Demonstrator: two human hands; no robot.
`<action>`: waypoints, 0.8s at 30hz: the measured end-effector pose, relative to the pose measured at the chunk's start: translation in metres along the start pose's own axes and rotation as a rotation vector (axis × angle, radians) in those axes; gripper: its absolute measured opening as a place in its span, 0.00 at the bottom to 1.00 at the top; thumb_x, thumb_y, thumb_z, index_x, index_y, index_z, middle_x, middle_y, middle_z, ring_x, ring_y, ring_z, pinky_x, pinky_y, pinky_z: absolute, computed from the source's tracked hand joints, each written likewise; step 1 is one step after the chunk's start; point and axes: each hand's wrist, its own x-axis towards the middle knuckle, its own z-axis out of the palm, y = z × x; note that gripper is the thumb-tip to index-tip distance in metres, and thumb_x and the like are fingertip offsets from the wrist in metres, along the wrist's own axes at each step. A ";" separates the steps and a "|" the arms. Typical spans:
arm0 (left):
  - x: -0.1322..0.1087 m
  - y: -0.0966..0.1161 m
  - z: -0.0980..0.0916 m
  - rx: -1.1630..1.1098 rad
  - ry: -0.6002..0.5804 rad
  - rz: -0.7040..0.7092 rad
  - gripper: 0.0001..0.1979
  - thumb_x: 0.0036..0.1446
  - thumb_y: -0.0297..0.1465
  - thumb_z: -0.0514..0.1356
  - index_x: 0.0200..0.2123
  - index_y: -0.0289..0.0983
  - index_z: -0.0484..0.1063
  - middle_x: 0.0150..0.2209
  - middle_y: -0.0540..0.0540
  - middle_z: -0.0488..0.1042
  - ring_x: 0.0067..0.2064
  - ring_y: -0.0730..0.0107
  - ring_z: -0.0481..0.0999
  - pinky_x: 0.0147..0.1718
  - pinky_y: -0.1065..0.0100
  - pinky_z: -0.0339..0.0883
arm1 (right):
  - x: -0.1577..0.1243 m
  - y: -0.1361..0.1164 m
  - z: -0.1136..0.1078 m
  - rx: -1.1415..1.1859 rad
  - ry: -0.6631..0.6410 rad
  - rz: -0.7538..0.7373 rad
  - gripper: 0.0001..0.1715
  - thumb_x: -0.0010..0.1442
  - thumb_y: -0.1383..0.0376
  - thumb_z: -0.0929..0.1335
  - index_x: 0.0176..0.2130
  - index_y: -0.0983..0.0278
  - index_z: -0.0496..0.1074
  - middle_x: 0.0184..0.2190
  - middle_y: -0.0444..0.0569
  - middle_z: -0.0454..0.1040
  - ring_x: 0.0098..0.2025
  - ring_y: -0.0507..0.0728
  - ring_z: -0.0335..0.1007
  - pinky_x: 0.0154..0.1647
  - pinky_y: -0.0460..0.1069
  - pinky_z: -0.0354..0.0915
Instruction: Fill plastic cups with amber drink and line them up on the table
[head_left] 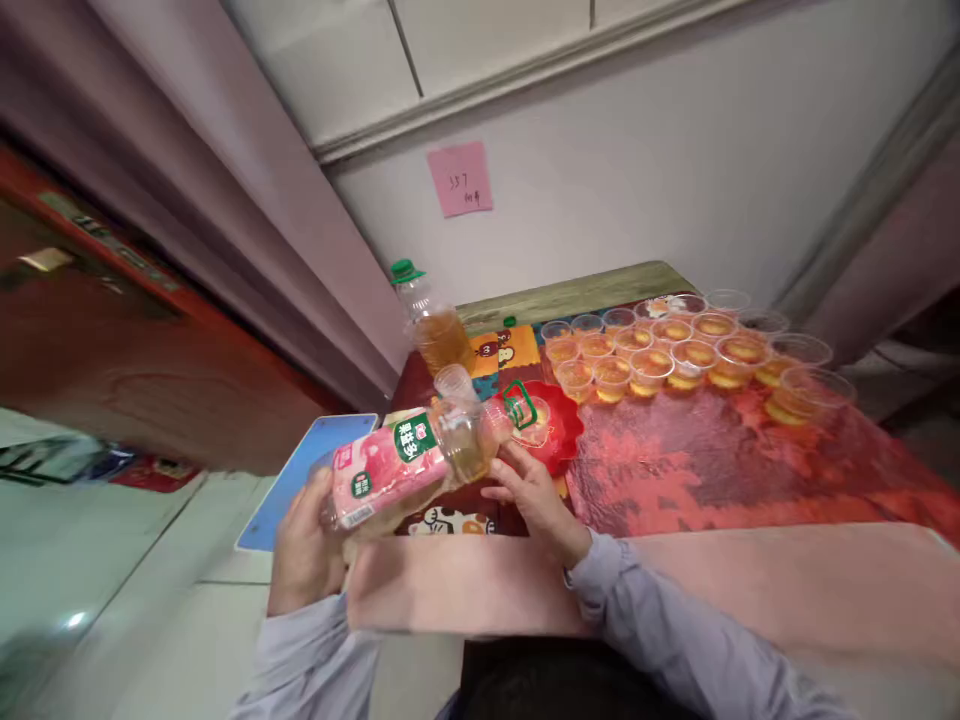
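Note:
A large clear juice bottle (397, 460) with a pink fruit label lies tilted, its neck pointing right and some pale juice inside. My left hand (307, 535) is closed around its base end. The fingers of my right hand (536, 495) curl against the bottle near its neck, from the near right side. A green plastic carry ring (520, 405) shows by the neck, above a red scalloped dish (571, 432). What lies in the dish is partly hidden by the bottle. Just behind the bottle is a clear plastic cup (454, 382).
Several clear cups of amber juice (651, 370) stand in rows at the right on a red patterned cover (675, 460). A second bottle (442, 335) with a green cap stands at the back left. A loose green cap (510, 322) lies behind. A blue board (315, 450) is at left.

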 end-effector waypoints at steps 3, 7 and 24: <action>0.004 -0.004 0.002 0.008 -0.014 0.006 0.37 0.19 0.48 0.82 0.35 0.37 0.79 0.29 0.53 0.81 0.28 0.70 0.76 0.19 0.73 0.69 | 0.001 0.001 0.000 0.006 0.015 -0.001 0.35 0.61 0.50 0.76 0.64 0.53 0.73 0.68 0.47 0.70 0.61 0.61 0.74 0.42 0.48 0.79; 0.011 -0.009 -0.003 0.036 -0.008 0.028 0.35 0.25 0.48 0.81 0.37 0.37 0.80 0.31 0.52 0.82 0.29 0.68 0.77 0.21 0.71 0.72 | 0.001 0.000 0.001 0.015 0.011 -0.006 0.33 0.61 0.51 0.76 0.63 0.52 0.74 0.67 0.47 0.71 0.60 0.62 0.75 0.42 0.48 0.79; 0.012 -0.007 -0.007 0.093 0.031 0.037 0.34 0.28 0.49 0.79 0.40 0.39 0.81 0.35 0.53 0.80 0.31 0.70 0.75 0.20 0.72 0.71 | 0.001 0.000 0.000 0.029 0.000 -0.003 0.34 0.61 0.49 0.77 0.63 0.52 0.73 0.66 0.48 0.72 0.57 0.61 0.77 0.43 0.50 0.79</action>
